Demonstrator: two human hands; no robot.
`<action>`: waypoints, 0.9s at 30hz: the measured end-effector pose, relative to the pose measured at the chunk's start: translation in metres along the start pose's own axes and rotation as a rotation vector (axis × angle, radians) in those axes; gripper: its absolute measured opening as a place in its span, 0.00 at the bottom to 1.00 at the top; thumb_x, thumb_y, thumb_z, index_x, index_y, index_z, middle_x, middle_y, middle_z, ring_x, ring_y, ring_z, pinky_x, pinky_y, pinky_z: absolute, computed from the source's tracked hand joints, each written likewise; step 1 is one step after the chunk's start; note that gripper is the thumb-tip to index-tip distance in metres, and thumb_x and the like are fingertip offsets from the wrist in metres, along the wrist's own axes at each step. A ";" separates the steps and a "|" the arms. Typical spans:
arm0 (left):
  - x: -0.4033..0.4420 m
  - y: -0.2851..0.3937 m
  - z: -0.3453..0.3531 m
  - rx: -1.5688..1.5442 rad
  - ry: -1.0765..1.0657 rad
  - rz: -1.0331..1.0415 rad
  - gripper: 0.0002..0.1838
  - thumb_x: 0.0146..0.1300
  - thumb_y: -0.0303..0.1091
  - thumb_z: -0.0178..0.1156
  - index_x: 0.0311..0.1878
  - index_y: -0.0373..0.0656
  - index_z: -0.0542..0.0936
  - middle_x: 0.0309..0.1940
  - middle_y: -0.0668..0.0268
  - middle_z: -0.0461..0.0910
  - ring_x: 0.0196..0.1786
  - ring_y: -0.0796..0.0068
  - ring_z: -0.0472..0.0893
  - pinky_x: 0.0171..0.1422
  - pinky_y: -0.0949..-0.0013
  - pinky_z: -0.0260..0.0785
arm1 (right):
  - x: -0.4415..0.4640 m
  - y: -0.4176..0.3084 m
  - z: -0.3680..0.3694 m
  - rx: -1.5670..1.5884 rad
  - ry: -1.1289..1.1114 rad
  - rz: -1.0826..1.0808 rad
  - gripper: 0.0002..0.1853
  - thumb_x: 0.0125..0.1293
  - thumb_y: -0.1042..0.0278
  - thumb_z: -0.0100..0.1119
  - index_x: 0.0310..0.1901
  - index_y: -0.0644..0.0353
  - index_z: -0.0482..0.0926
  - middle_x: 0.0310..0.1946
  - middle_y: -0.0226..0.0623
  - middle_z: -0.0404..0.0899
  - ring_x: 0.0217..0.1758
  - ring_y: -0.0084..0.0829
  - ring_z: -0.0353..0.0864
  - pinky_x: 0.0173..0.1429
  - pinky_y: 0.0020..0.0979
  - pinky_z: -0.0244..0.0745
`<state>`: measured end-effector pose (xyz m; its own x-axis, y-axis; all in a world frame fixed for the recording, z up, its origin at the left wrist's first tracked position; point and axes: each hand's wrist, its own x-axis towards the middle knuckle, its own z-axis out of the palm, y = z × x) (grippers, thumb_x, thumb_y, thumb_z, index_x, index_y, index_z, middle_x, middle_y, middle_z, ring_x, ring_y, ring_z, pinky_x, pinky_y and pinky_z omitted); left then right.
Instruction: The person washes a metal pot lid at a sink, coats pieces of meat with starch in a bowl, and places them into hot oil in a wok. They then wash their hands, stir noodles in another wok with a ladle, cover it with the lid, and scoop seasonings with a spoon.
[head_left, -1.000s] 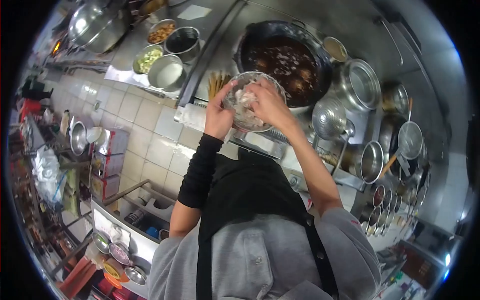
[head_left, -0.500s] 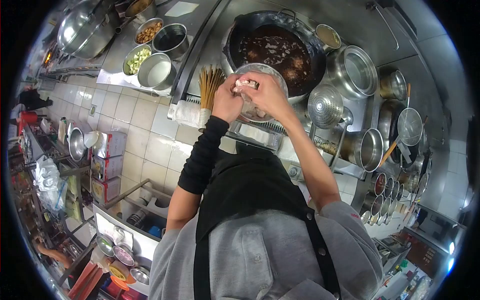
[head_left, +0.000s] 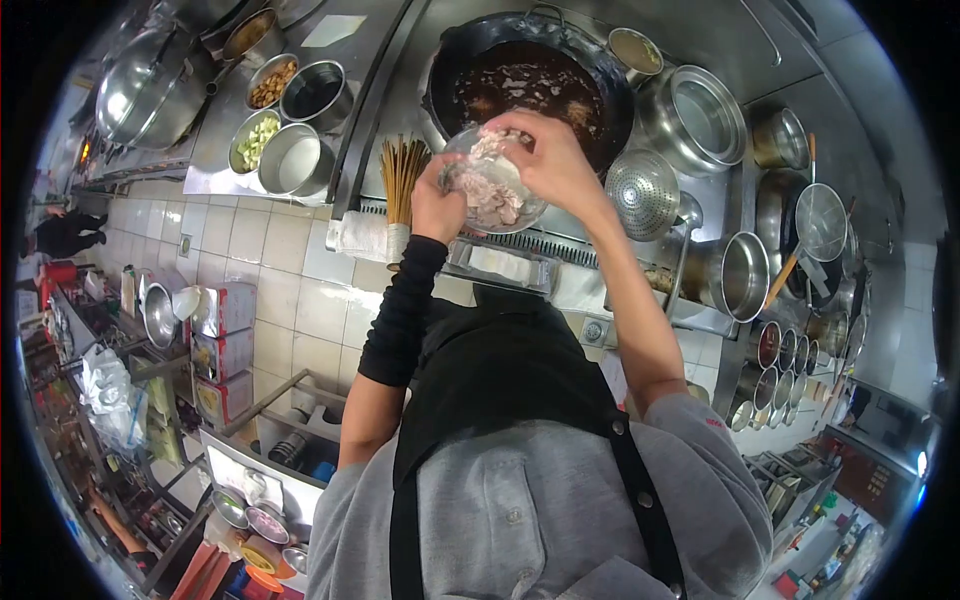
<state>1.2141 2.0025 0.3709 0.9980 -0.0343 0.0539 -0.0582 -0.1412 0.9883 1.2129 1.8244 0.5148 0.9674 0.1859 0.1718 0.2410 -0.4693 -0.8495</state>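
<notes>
A metal bowl (head_left: 527,214) with pale, coated pieces of food (head_left: 488,200) is held at the near edge of a large black wok (head_left: 615,115). My left hand (head_left: 440,200) grips the bowl's left rim. Above the bowl, my right hand (head_left: 548,160) has its fingers curled round a whitish, coated lump (head_left: 495,145). Dark bubbling liquid (head_left: 530,80) with browned pieces in it fills the wok. A bundle of thin wooden sticks (head_left: 402,180) stands just left of my left hand.
Right of the wok are a perforated ladle (head_left: 642,195), a large steel pot (head_left: 735,130) and a wire strainer (head_left: 822,222). At the left stand metal containers, one with green pieces (head_left: 258,140), one with brown pieces (head_left: 272,84). A white cloth (head_left: 365,236) lies on the stove's front edge.
My hands were together over the bowl; now they are apart, my left on the rim, my right holding the lump. More of the bowl's contents shows. The camera view has shifted slightly.
</notes>
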 end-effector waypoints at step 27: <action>-0.012 -0.029 -0.036 0.248 0.196 -0.067 0.24 0.50 0.23 0.56 0.54 0.30 0.82 0.41 0.45 0.87 0.43 0.57 0.87 0.50 0.65 0.75 | -0.001 0.049 -0.004 0.407 -0.025 0.126 0.10 0.71 0.77 0.58 0.50 0.66 0.84 0.44 0.34 0.87 0.43 0.21 0.83 0.51 0.25 0.78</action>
<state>1.2047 2.0430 0.3465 0.9845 0.1705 0.0404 0.0269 -0.3746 0.9268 1.2241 1.7975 0.4752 0.9840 0.1721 0.0467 0.0666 -0.1117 -0.9915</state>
